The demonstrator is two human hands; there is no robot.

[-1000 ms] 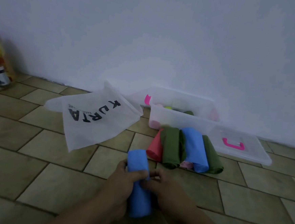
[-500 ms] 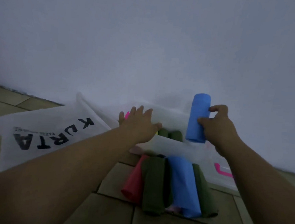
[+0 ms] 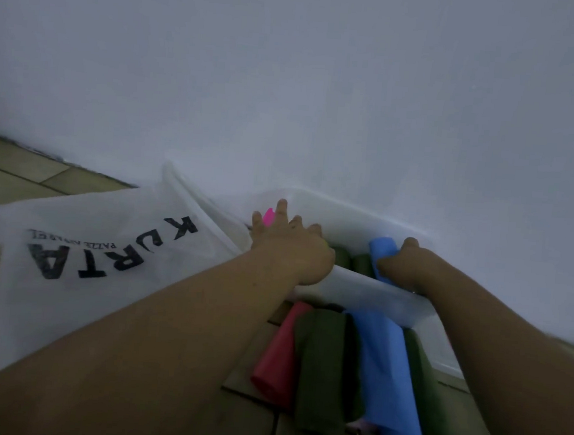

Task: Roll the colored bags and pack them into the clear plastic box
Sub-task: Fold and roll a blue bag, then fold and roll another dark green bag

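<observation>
Gripping blue roll (image 3: 383,253) — right hand (image 3: 408,266), inside clear box (image 3: 358,291)

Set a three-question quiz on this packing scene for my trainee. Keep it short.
1. True or false: the right hand grips a red roll at the clear plastic box.
2. Where do the waiting rolls lie? A) on the floor tiles before the box B) on a chair C) on a shelf
3. Fill in: the white bag is printed with the word ____.
Key: 1 false, it grips the blue roll. 2 A. 3 KURTA.
</observation>
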